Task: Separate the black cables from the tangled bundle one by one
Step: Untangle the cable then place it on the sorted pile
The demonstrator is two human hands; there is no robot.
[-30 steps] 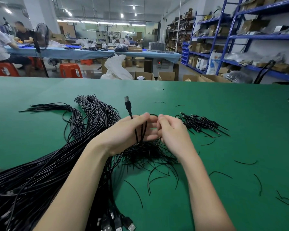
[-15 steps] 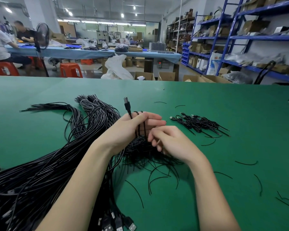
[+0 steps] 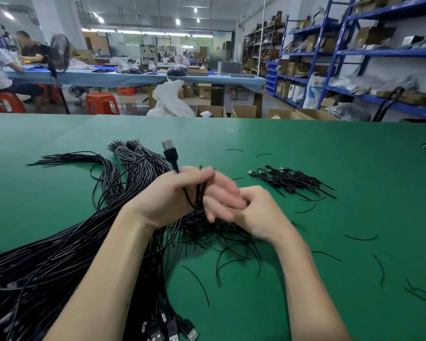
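Evidently mid-separation, the left hand (image 3: 172, 195) grips a few black cables (image 3: 194, 193) above the tangled bundle (image 3: 59, 254) on the green worktop (image 3: 305, 148), while the right hand (image 3: 256, 212), its blurred fingers curled close beside, probably must next pull one strand free.

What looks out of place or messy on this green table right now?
Short black cut-off wire pieces lie scattered loose across the green table mat, apart from the small sorted pile of black cables. Nothing looks damaged or spilled.
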